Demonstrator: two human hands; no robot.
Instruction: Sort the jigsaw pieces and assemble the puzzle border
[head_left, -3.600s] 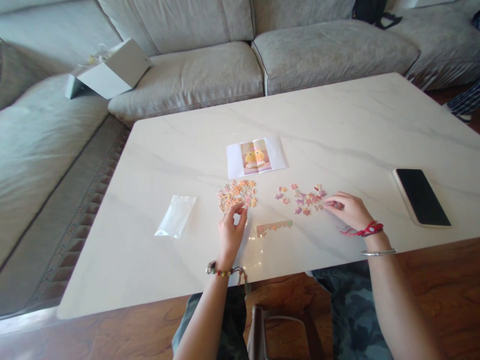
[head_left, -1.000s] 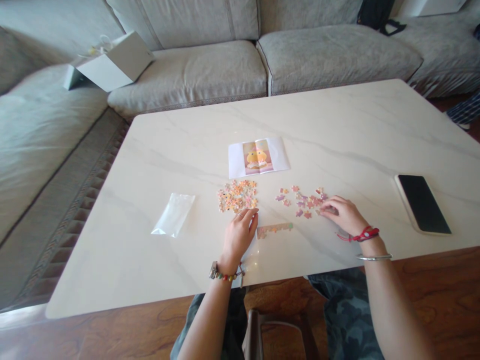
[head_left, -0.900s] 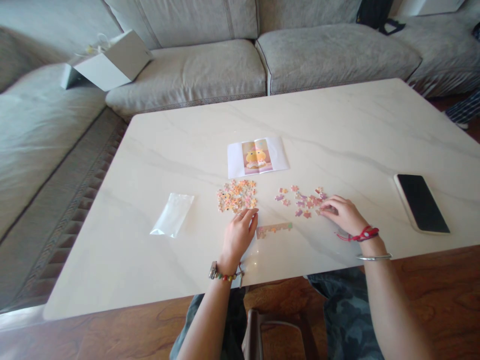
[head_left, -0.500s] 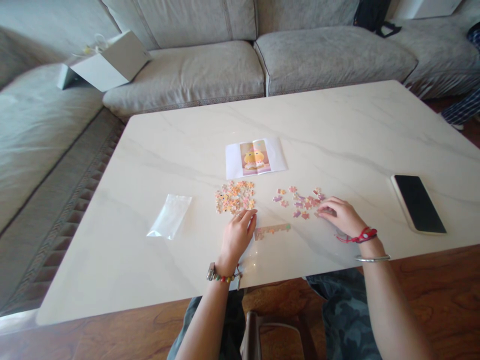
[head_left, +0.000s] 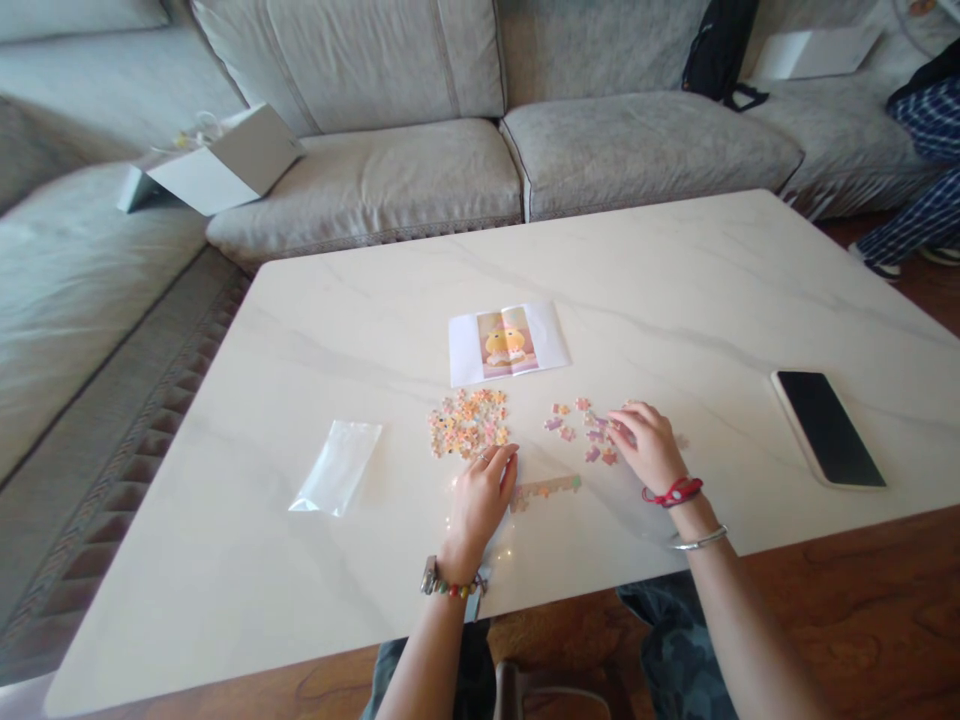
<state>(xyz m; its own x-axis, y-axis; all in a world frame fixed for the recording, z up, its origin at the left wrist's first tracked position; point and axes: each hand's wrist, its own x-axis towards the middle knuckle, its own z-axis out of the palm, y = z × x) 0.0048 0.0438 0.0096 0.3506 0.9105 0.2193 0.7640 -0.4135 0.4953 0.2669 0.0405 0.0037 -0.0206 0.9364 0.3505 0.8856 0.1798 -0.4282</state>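
Observation:
My left hand (head_left: 481, 500) rests on the white marble table (head_left: 360, 330), fingers together and curled, just below a dense pile of orange-pink puzzle pieces (head_left: 466, 422). Right beside its fingertips lies a short joined strip of pieces (head_left: 547, 489). My right hand (head_left: 646, 443) lies over the right end of a looser scatter of pink and purple pieces (head_left: 577, 428), fingers bent down onto them; whether it grips one is hidden. A reference picture sheet (head_left: 507, 341) of a yellow figure lies beyond both groups.
An empty clear plastic bag (head_left: 337, 478) lies left of the pile. A black phone (head_left: 825, 427) lies at the right side. A grey sofa (head_left: 465, 150) wraps the far and left sides, with a white box (head_left: 225, 160) on it. Another person's striped legs (head_left: 911, 215) show far right.
My right hand has slid left, further onto the loose scatter. My left hand stays by the strip. The view has tilted up and shifted slightly.

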